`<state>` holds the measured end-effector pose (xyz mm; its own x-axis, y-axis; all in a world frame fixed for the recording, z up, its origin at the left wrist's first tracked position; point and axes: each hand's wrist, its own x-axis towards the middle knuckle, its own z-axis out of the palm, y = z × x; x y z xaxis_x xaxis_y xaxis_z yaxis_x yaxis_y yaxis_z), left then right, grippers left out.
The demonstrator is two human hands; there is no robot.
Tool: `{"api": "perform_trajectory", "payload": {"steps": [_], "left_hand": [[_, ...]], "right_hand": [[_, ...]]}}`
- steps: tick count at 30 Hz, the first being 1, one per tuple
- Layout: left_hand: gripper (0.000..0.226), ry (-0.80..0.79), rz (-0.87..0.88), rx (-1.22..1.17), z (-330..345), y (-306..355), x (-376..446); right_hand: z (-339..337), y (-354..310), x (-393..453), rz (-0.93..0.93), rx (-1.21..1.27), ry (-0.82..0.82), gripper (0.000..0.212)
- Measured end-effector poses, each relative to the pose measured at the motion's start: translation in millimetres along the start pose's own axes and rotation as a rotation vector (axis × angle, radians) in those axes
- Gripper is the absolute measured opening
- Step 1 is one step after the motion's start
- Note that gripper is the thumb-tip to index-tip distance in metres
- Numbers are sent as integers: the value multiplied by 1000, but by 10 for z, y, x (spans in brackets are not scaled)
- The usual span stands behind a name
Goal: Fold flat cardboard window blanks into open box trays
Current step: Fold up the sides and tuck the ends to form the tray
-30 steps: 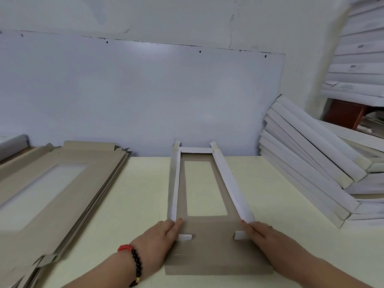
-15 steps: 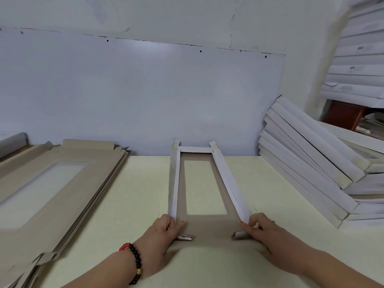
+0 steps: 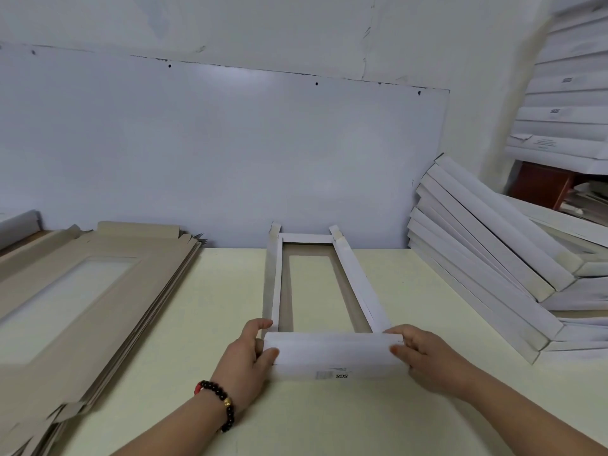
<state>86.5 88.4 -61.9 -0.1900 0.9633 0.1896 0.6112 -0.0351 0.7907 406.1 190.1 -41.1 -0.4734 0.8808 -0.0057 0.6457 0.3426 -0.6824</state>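
Partly folded window blank (image 3: 316, 291) lying lengthwise at the centre of the pale worktop (image 3: 204, 324), its far end near the wall panel (image 3: 230, 153); both long side walls and the far end wall stand raised around the rectangular window opening. The near end flap (image 3: 332, 353), white side up, is raised and bears the inverted printed letters "SGS" beside a small grey mark too small to read. Left hand (image 3: 245, 360), grip pinching the flap's left end, thumb on its face; beaded bracelet (image 3: 218, 403) on that wrist. Right hand (image 3: 424, 360), grip likewise grasping the flap's right end. Stack of flat blanks (image 3: 82, 291) at left, brown side up. Leaning pile of folded white trays (image 3: 487, 258) at right; further stacked white boxes (image 3: 566, 103) above carry small labels, illegible.
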Motion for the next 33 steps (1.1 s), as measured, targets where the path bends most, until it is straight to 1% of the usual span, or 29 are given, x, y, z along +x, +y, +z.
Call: {"api": "perform_trajectory", "payload": {"steps": [3,6,8,11,13,15,17,19,20,22,23,25,26,27,28,29,30,33], "left_hand": [[38,-4,15,24,9,19,-6],[30,16,33,140,35,47,-1],[19,45,58,243,49,72,-19],[18,58,148,325,46,66,-36],[20,-14,215,331,4,14,-29],[25,-127,262,355,-50,-47,-26],[26,-193,317,387,-85,-89,-32],[29,-197,350,462,-104,-107,-35],[31,-195,358,542,-108,-98,-32],[34,-181,364,730,-109,-41,-16],[32,-173,358,791,-108,8,-14],[15,-144,392,873,-93,124,-16],[8,-111,419,916,-72,174,-19],[3,-114,436,964,-42,205,-23],[8,-154,414,978,18,204,-21],[19,-190,394,985,87,177,-12],[25,-201,377,1002,153,152,12],[30,-223,393,1036,323,238,44]], "right_hand": [[56,59,24,16,37,65,21],[121,60,43,43,55,143,24],[171,29,55,28,-57,192,20],[211,-13,53,-19,-264,233,18],[210,-17,63,-34,-342,207,19],[203,-24,63,-69,-428,155,32],[183,-33,47,-113,-458,104,40],[158,-30,20,-158,-464,52,41],[151,-21,9,-179,-496,36,36],[150,-14,-3,-221,-601,67,33],[152,-31,-6,-238,-656,88,33],[166,-123,-20,-295,-780,91,28],[176,-167,-21,-355,-862,123,25],[196,-212,-27,-392,-918,158,28],[233,-272,-25,-431,-967,198,32],[289,-344,-23,-446,-989,218,35],[370,-391,-16,-454,-1002,218,36],[700,-540,47,-455,-1003,181,37]]}}
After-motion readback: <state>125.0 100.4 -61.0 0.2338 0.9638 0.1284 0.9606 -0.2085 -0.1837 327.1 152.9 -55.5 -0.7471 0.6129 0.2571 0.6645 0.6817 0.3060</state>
